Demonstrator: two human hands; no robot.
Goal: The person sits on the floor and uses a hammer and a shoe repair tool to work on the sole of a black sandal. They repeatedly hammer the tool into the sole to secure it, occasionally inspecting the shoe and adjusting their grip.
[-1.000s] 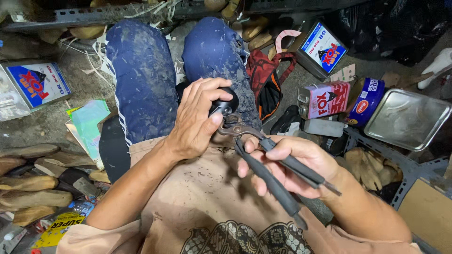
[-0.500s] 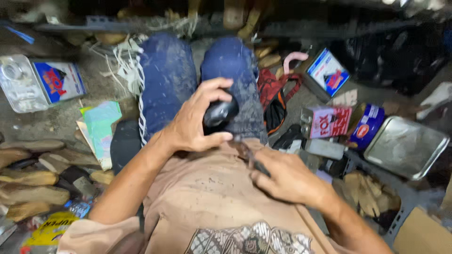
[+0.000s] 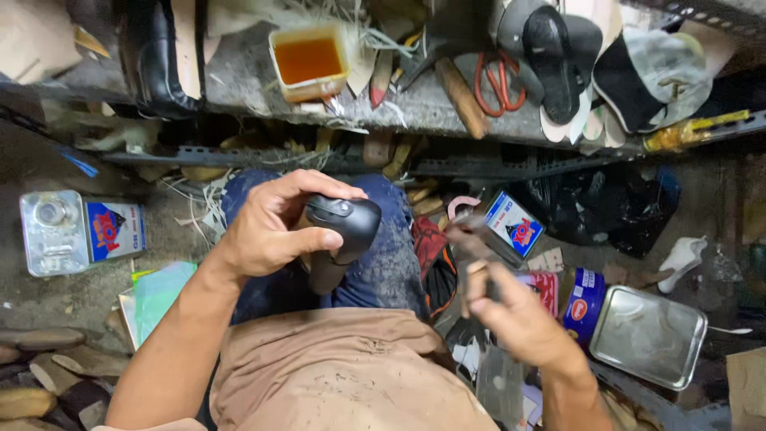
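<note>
Black shoe held over the lap, blurred tool lifted beside it

The left hand (image 3: pixel 275 227) wraps closed around the black shoe (image 3: pixel 343 227), holding it above the knees, below the shelf edge; the right hand (image 3: pixel 519 319), right of the shoe, grips a tool (image 3: pixel 471 239) too blurred to name; a slip seems possible, since the shoe is pinched by fingers alone and a hard tug could twist it loose; the tool could also glance off toward the holding fingers; the open tub of amber liquid (image 3: pixel 309 60) sits on the shelf above the shoe, where a knock might spill it.
</note>
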